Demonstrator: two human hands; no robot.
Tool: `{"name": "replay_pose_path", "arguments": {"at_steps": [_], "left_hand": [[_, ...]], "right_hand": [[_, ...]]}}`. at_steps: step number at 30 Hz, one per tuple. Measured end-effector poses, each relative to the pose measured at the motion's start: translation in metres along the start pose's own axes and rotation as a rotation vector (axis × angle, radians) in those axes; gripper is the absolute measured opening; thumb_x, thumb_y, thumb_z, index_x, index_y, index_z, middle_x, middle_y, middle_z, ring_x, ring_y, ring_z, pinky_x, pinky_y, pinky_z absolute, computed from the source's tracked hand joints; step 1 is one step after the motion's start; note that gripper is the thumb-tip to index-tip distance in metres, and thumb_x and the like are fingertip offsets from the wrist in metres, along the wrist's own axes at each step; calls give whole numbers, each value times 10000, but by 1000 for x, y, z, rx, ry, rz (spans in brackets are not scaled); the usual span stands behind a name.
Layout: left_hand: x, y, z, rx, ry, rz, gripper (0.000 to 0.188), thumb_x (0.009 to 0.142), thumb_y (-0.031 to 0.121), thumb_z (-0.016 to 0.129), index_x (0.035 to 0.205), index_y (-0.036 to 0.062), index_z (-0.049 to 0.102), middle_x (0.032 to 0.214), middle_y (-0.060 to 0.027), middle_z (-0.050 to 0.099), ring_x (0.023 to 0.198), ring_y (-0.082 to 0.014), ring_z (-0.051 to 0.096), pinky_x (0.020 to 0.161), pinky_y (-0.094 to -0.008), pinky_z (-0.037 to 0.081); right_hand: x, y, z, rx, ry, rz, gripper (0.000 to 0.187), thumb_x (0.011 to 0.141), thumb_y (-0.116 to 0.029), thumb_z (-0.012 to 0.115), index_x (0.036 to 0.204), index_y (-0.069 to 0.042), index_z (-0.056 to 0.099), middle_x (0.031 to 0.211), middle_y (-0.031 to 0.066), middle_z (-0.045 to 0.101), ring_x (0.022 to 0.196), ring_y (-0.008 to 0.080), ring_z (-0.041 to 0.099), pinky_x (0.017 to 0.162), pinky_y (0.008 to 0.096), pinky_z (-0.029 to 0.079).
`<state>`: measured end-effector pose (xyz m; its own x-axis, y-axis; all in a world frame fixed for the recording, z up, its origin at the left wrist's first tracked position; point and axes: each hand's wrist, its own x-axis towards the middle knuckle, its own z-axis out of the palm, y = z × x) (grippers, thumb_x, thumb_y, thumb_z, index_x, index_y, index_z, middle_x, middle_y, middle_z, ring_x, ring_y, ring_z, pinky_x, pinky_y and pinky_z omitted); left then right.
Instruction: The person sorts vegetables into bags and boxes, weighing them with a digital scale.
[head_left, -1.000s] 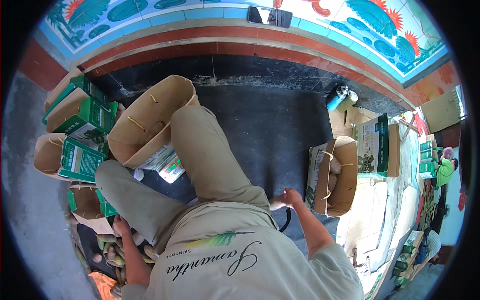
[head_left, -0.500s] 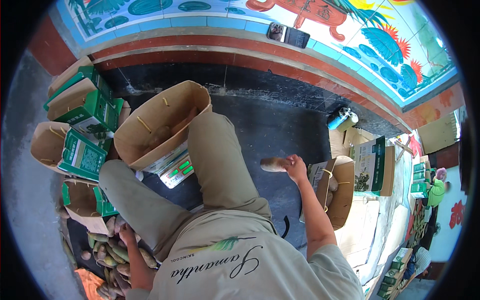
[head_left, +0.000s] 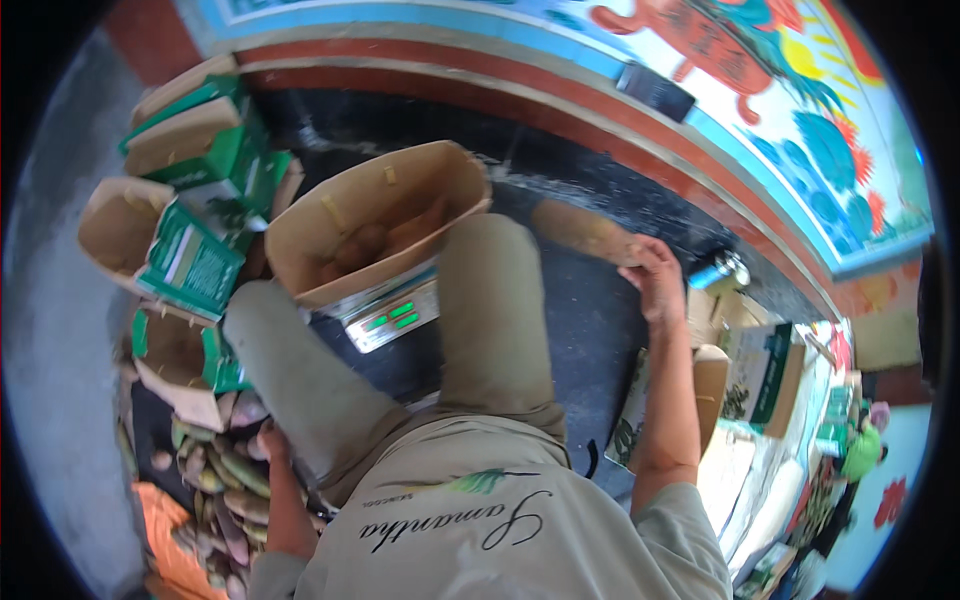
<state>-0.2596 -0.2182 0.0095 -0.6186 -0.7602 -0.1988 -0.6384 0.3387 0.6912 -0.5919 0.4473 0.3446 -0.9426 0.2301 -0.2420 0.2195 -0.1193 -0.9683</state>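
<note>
My right hand (head_left: 655,272) is closed on one end of a long brownish tuber (head_left: 580,230), held out over the dark floor near the wall; motion blurs it. At the lower left my left hand (head_left: 270,440) is at the edge of a heap of long greenish and pinkish tubers (head_left: 240,470), beside a pinkish one (head_left: 247,409). Its fingers are smeared, so its grip is unclear. Between my knees and the wall stands an open cardboard box (head_left: 310,235) with several brown tubers (head_left: 368,240) inside. It rests on a scale (head_left: 395,318) with lit green displays.
Open green and brown boxes (head_left: 190,255) crowd the left side. More boxes (head_left: 765,375) stand at the right beyond my forearm. A blue bottle (head_left: 715,270) and a phone (head_left: 655,92) are by the tiled wall. Another person in green (head_left: 862,452) is far right.
My right hand has moved forward, toward the wall, carrying the tuber. My left hand stays by the heap. The whole view has turned slightly.
</note>
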Motion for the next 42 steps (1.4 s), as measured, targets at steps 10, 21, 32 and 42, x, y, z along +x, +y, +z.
{"name": "replay_pose_path", "arguments": {"at_steps": [10,21,32,42], "left_hand": [[-60,56,-7,161,68,-112,239,770,232,574,864,29,658,829,-143,661,788,-280,641,723,-363,486],[-93,27,-2,236,28,-277,283,775,276,587,948,66,664,903,-151,653,888,-300,620,795,-380,474],[-127,38,0,345,-89,-428,299,765,322,536,952,128,665,938,-167,635,924,-328,597,824,-399,465],[-197,-1,-3,434,-262,-619,324,773,316,524,1022,144,640,1003,-173,622,961,-319,590,846,-407,453]], "right_hand": [[20,-36,126,-78,-266,-93,272,781,-145,624,1027,-45,567,940,40,586,869,145,563,740,285,478],[55,19,221,-538,-502,-381,247,758,-52,613,1001,-18,583,814,33,581,714,97,541,651,239,461],[63,25,211,-817,-468,-658,163,852,-99,566,971,3,606,847,53,617,786,111,566,727,233,445],[45,26,177,-663,-403,-579,187,904,-153,528,937,14,606,871,39,601,808,99,553,749,220,450]]}}
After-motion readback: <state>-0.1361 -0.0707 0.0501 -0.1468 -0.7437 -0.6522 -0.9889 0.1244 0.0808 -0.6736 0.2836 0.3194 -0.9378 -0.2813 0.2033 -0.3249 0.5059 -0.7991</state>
